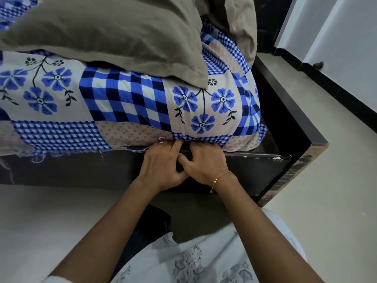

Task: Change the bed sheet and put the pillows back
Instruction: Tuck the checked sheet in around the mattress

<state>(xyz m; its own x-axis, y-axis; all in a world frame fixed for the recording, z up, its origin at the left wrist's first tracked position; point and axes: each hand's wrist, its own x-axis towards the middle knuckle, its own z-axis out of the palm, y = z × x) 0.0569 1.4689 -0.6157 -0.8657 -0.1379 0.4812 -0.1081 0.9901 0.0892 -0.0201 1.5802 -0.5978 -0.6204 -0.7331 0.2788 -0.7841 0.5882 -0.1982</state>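
We worked our left hand [161,160] and right hand [204,162] side by side at the mattress's near edge, fingers curled, pushing the blue patchwork sheet [126,99] under so it lay taut. A grey pillow [106,31] rested on the sheet, farther back.

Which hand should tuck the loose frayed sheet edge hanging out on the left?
Left. The left hand sits nearest the frayed edge of the sheet; the right hand lies toward the already tucked corner.
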